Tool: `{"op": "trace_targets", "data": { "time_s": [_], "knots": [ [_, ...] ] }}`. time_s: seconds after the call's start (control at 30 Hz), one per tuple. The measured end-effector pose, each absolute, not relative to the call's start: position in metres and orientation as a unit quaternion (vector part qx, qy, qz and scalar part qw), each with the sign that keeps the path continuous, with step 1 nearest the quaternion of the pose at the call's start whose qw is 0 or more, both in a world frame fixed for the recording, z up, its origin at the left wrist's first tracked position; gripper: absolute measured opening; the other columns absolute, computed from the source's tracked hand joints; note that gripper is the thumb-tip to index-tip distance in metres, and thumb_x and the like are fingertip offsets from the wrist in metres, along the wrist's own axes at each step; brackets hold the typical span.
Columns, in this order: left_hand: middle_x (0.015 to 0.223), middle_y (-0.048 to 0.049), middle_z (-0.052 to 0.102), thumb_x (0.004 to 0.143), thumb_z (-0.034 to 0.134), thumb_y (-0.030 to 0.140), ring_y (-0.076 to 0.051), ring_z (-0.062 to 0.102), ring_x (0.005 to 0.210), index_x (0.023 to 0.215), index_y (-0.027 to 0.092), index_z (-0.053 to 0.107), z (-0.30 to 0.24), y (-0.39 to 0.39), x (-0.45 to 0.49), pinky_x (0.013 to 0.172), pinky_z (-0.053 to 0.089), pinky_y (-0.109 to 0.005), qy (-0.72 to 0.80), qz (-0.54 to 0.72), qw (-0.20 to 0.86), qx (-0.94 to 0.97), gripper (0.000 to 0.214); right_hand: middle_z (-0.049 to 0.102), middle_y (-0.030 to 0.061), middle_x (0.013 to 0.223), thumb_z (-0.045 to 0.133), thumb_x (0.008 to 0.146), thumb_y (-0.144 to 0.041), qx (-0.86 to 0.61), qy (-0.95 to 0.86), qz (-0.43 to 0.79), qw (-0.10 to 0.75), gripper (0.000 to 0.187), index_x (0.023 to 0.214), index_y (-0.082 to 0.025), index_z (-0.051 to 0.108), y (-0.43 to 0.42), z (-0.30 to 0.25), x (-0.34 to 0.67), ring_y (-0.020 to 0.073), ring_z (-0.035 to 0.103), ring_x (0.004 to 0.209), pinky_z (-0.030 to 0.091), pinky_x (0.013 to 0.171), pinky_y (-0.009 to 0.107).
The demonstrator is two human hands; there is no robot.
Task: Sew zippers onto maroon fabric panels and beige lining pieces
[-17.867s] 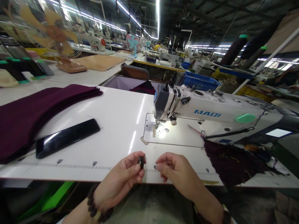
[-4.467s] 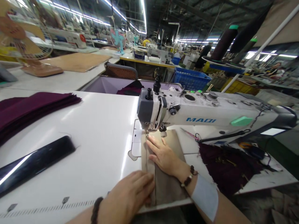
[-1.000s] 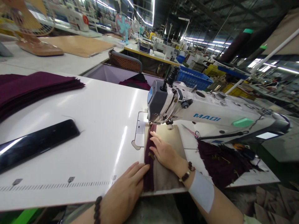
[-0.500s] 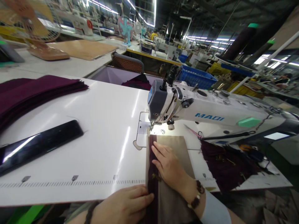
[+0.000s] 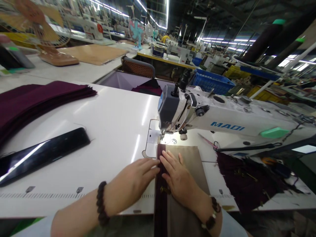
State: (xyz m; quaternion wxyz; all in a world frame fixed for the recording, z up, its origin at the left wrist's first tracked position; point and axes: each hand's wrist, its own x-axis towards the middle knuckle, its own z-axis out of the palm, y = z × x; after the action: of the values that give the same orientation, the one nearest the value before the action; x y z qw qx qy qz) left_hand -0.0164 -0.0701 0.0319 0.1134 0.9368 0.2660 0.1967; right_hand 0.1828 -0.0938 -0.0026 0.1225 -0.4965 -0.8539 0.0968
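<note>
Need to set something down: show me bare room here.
The white tabletop is bare between the maroon stack, phone and sewing machine. Crowded: in front of the machine, with left hand, right hand, maroon strip and beige fabric; farther right, with dark cloth.

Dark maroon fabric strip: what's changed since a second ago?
The dark maroon fabric strip is drawn back toward the person, its far end now short of the grey sewing machine head. The left hand has moved forward along it, past the gold metal pull, beside the right hand. The right hand stays on the fabric; the glossy black phone hasn't moved.
</note>
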Motion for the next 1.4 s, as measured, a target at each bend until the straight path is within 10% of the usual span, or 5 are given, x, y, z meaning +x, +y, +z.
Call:
{"op": "trace_targets", "data": {
  "time_s": [0.93,1.4],
  "knots": [
    [0.108,-0.0138,0.055,0.083,0.059,0.023,-0.026,0.05,0.103,0.11,0.007,0.052,0.013,-0.009,0.011,0.09,0.042,-0.039,0.293,0.092,0.016,0.951,0.033,0.029,0.007,0.143,0.037,0.086,-0.016,-0.518,-0.842,0.128,0.085,0.049,0.135,-0.016,0.033,-0.047,0.008,0.195,0.0203,0.023,0.132,0.018,0.106,0.053],
    [0.077,-0.0083,0.061,0.093,0.028,0.007,-0.017,0.056,0.079,0.088,0.011,0.059,0.019,-0.11,0.003,0.076,0.048,-0.032,0.147,0.289,0.061,0.944,0.032,0.028,0.0037,0.143,0.037,0.09,-0.021,-0.517,-0.84,0.134,0.101,0.046,0.135,-0.019,0.033,-0.048,0.008,0.198,0.02,0.024,0.132,0.017,0.107,0.05]
  ]
}}
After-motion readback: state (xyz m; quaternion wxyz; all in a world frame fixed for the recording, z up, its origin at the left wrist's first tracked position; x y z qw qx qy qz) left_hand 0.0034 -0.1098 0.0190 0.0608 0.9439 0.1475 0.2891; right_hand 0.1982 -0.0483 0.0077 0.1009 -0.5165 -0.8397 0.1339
